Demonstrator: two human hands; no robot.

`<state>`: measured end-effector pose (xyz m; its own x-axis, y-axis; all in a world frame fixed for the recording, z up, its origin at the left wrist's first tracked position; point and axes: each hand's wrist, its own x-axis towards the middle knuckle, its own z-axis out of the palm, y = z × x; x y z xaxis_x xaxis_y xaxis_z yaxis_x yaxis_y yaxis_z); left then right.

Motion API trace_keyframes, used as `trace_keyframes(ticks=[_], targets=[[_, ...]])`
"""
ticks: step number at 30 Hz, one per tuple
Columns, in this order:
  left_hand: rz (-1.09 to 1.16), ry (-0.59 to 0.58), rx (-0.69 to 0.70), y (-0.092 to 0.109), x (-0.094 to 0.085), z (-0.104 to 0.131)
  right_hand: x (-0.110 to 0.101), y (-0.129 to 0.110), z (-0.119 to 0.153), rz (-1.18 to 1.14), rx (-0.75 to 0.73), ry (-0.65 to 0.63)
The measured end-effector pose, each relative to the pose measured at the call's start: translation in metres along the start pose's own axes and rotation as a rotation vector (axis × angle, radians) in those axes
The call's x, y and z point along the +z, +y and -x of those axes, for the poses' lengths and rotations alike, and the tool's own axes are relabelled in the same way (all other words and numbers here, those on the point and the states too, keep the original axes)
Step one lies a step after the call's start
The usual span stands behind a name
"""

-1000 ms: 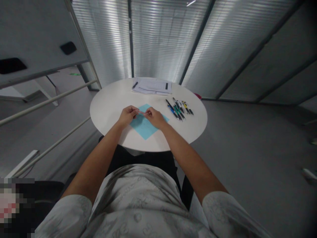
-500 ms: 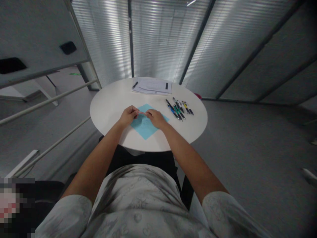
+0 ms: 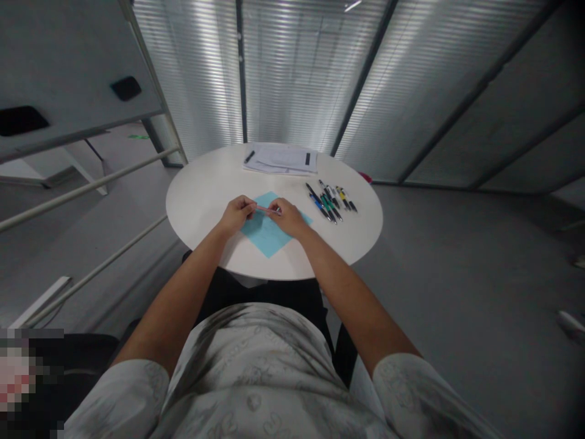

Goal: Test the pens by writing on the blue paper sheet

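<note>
A thin pinkish strip (image 3: 264, 209) stretches between my two hands, above a light blue square sheet (image 3: 269, 235) that lies with one corner toward me. My left hand (image 3: 239, 213) is closed on the strip's left end, at the sheet's upper left edge. At the other end, my right hand (image 3: 287, 216) holds the strip between thumb and fingers, over the sheet's right part. What the strip is made of is too small to tell.
On the round white table (image 3: 196, 189), several pens (image 3: 329, 201) lie right of the sheet. A stack of papers (image 3: 281, 160) with a dark pen (image 3: 249, 157) on it lies at the far edge. Pale metal bars (image 3: 91, 186) stand at the left.
The fingers of my right hand have shifted slightly to the right along the strip, and more of the strip shows between the hands. My left hand is nearly still.
</note>
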<state>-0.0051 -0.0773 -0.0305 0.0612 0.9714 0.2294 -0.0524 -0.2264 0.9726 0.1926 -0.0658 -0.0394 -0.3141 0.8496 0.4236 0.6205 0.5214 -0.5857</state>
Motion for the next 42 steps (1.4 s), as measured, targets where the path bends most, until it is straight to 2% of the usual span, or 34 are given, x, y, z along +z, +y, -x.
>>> trace_keyframes(ticks=[10,14,16,19,21,24,29,32,35,39,42], targets=[[-0.009,0.020,-0.005,-0.002,0.001,-0.001,-0.004,-0.005,0.002,-0.016,0.023,-0.059],[0.058,0.078,-0.009,-0.002,0.000,-0.004,-0.005,-0.005,-0.001,-0.075,0.104,0.044],[0.082,0.119,-0.028,-0.001,-0.001,-0.006,-0.006,-0.003,-0.004,-0.219,0.168,0.147],[0.110,0.154,-0.038,-0.001,-0.003,-0.007,-0.010,-0.001,-0.010,-0.562,0.328,0.264],[0.125,0.141,-0.025,-0.002,-0.003,-0.007,-0.014,-0.001,-0.012,-0.788,0.430,0.260],[0.109,0.085,-0.006,-0.003,-0.003,-0.006,-0.023,-0.005,-0.012,-1.095,0.497,0.227],[0.024,0.000,0.012,-0.003,0.001,-0.002,-0.034,-0.013,-0.007,-1.389,0.457,0.126],[-0.035,-0.006,0.017,-0.001,0.003,-0.001,-0.035,-0.018,-0.004,-1.425,0.394,0.058],[-0.084,-0.010,0.014,-0.001,0.004,0.000,-0.034,-0.017,-0.003,-1.414,0.410,0.046],[-0.079,0.030,0.001,-0.003,0.003,-0.002,-0.035,-0.005,-0.008,-1.417,0.493,0.202],[-0.119,0.045,-0.016,-0.004,0.002,-0.003,-0.039,0.003,-0.010,-1.391,0.499,0.308]])
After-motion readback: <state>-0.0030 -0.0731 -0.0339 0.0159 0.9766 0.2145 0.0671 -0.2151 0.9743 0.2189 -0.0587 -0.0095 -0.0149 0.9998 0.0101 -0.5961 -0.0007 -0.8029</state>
